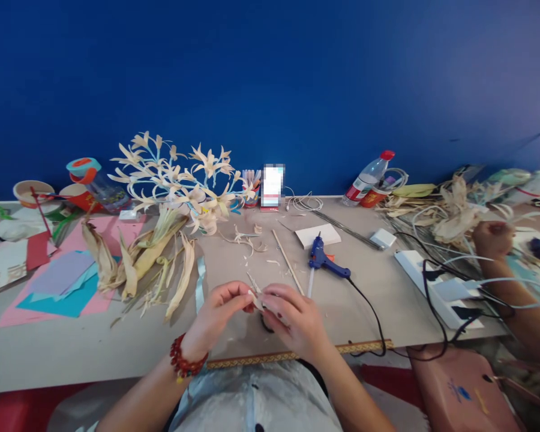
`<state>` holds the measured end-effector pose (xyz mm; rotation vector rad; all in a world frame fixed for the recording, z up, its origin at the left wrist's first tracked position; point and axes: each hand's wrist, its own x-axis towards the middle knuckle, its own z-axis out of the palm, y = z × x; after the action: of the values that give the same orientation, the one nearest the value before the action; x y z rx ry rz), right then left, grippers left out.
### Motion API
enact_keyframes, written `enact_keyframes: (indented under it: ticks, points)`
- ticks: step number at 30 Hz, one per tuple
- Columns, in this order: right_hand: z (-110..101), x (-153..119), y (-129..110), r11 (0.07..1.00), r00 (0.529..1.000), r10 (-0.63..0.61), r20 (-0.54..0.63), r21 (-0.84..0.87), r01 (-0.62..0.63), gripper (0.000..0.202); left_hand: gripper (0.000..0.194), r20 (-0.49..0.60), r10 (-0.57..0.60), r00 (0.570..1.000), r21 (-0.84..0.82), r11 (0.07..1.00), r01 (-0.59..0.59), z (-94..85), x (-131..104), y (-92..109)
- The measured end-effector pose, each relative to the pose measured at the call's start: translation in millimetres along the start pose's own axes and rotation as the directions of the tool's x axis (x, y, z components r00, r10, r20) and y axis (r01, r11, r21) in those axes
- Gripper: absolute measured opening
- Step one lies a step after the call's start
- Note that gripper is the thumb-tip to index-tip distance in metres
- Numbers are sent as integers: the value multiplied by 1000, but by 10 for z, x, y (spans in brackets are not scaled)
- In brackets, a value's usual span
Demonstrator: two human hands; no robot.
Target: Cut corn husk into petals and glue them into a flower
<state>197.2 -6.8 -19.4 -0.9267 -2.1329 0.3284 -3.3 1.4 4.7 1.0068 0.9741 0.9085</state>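
Near the table's front edge, my left hand (225, 303) pinches one end of a small pale piece of husk (255, 300). Fingers of my right hand (292, 315) close on the other end, and the two hands almost touch. Something black, partly hidden, lies on the table beneath them. Just beyond are thin pale scraps and a narrow stick (288, 262). A blue glue gun (324, 259) rests to the right of my hands, its clear glue stick pointing toward me. Dried corn husks (137, 264) lie to the left.
Husk flowers (198, 186) on pale blue stems stand at the back left. Coloured paper (67, 282) lies left. A lit phone (273, 186) leans near the wall. Right are a bottle (366, 180), a power strip (436, 291) with cables, and another person's arm (513, 288).
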Motion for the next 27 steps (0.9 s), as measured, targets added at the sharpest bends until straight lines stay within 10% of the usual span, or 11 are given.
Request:
enact_keyframes:
  ticks: [6,14,27]
  points:
    - [37,44,-24,985,980,-174,-95,-19,173,25,18,49,15,999,-7,1000,-14,16,0,-71]
    - [99,66,-141,906,963,206,-172,405,-121,14,7,73,400,914,431,813,-390,81,-79,-40]
    - [140,180,-211,945,973,158,-169,312,-99,9,13,100,581,808,647,579,-497,51,-115,-71]
